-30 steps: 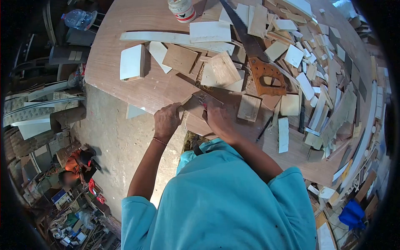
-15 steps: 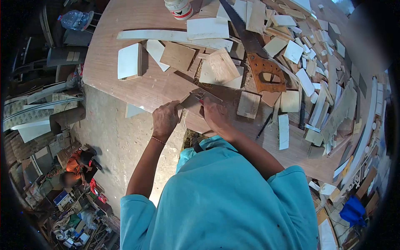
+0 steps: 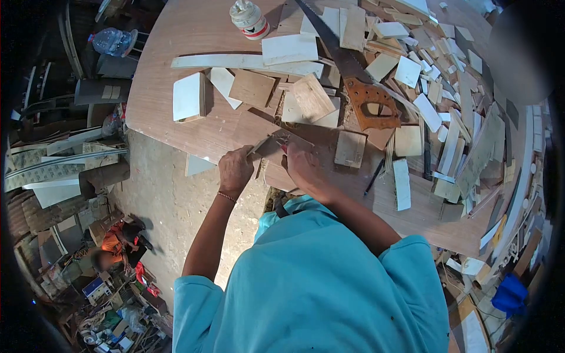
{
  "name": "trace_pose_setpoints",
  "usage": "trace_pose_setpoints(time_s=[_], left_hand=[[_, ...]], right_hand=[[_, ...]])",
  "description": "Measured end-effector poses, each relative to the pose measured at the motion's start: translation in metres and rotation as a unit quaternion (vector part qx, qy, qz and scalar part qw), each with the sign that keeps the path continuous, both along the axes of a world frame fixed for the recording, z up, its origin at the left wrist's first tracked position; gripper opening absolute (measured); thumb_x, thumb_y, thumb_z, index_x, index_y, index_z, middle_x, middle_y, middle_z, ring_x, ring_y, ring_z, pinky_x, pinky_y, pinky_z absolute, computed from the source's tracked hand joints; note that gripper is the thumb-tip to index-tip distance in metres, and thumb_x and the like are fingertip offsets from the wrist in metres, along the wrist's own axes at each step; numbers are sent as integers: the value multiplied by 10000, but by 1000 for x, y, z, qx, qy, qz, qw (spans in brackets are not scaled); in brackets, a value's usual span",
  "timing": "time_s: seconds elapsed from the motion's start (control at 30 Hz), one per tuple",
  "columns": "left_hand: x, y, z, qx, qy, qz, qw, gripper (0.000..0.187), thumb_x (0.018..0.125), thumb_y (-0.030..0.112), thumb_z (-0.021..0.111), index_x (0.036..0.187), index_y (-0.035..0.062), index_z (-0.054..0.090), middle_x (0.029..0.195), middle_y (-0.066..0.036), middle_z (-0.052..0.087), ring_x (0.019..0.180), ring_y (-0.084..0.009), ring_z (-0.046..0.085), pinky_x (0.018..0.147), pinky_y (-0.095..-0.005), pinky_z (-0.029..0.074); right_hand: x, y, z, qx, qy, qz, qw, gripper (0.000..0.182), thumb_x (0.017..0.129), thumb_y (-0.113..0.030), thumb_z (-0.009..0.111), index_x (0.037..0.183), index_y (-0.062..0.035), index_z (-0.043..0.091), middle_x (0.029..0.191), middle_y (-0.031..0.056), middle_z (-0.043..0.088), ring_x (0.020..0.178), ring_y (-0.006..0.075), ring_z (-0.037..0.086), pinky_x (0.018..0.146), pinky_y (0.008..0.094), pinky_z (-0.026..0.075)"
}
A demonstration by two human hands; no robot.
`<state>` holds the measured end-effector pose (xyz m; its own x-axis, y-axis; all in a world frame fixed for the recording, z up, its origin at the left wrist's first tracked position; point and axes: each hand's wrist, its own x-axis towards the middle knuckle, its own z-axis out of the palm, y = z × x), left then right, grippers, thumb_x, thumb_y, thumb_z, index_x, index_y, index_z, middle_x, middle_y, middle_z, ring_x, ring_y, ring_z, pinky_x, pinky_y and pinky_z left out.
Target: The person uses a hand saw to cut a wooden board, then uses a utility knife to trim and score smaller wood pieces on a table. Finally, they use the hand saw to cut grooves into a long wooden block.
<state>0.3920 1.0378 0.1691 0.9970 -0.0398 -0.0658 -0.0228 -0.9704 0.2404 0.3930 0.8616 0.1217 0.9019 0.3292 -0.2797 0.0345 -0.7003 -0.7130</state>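
My left hand [image 3: 236, 172] is closed on a thin piece of wood [image 3: 260, 145] at the table's near edge, with the wood tilted up from its fingers. Close beside it, my right hand [image 3: 306, 168] is wrapped round a small red-handled tool that looks like pliers [image 3: 283, 143]. The metal end of the tool points toward the wood piece; whether they touch is too small to tell. Most of the handle is hidden by my fingers. Just right of my right hand lies a square wood block [image 3: 351, 148].
A handsaw [image 3: 372, 106] lies among offcuts beyond my hands. A white glue bottle [image 3: 250, 20] stands at the back. Wood scraps [image 3: 424, 70] heap up on the right of the table [image 3: 159, 65]. A person in orange [image 3: 115, 241] sits low at the left.
The view has shifted slightly, so the table and the glue bottle appear a little lower or to the side. Both hands keep their grip, with the wood piece tilted slightly differently.
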Motion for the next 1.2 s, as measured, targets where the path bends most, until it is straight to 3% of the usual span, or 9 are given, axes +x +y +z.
trace_pose_setpoints(time_s=[0.13,0.2,0.33,0.5,0.63,0.7,0.9,1.1,1.2], left_hand=[[-1,0,-2,5,9,-3,1000,167,734,137,591,876,62,637,731,-149,625,678,-320,599,630,-400,467],[-1,1,-3,0,1,-5,1000,167,735,137,590,879,66,637,731,-149,625,677,-322,598,630,-401,466],[-3,-2,-1,23,14,4,1000,200,720,94,548,896,106,641,744,-131,629,701,-293,603,653,-381,470],[-1,0,-2,10,21,11,1000,194,718,102,552,889,110,644,735,-131,628,697,-293,602,648,-381,468],[0,0,1,-4,21,17,1000,189,720,106,549,881,115,646,730,-132,627,696,-295,602,645,-387,466],[1,0,-1,-3,24,15,1000,187,719,110,551,879,114,646,726,-134,625,695,-297,601,642,-388,466],[3,0,2,2,34,15,999,183,713,114,558,874,108,645,712,-141,618,691,-305,597,631,-395,465],[2,-1,4,-4,22,12,1000,184,703,111,571,873,107,640,714,-141,617,693,-308,594,628,-399,463],[1,-1,3,-4,24,14,1000,182,701,112,578,873,106,637,715,-136,618,694,-307,594,632,-398,462]], right_hand=[[-7,1,14,20,-61,-10,998,179,847,-143,390,884,11,471,673,207,572,692,401,589,579,470,458],[-1,-1,24,43,24,-4,999,178,852,-144,384,893,9,463,682,201,580,683,397,590,568,476,453],[0,7,-5,8,3,-14,1000,169,843,-139,399,883,13,462,699,210,589,681,394,594,556,476,454],[6,7,-16,25,103,-10,994,223,841,-162,413,951,28,453,736,239,594,732,394,601,604,478,465],[-7,7,10,-2,62,5,998,237,839,-157,413,975,35,443,761,239,595,730,398,599,627,472,467],[-6,9,15,1,49,-21,999,187,871,-184,390,884,-3,434,733,252,584,710,413,584,622,505,440],[-1,16,-1,-3,0,-9,1000,199,874,-188,384,885,6,425,743,273,576,724,418,583,623,497,449],[2,20,-8,12,72,-48,996,200,873,-199,366,877,-47,496,755,219,601,735,389,589,673,506,427],[9,12,4,27,61,-14,998,190,858,-169,382,904,-1,459,745,230,594,737,398,596,652,496,459]])
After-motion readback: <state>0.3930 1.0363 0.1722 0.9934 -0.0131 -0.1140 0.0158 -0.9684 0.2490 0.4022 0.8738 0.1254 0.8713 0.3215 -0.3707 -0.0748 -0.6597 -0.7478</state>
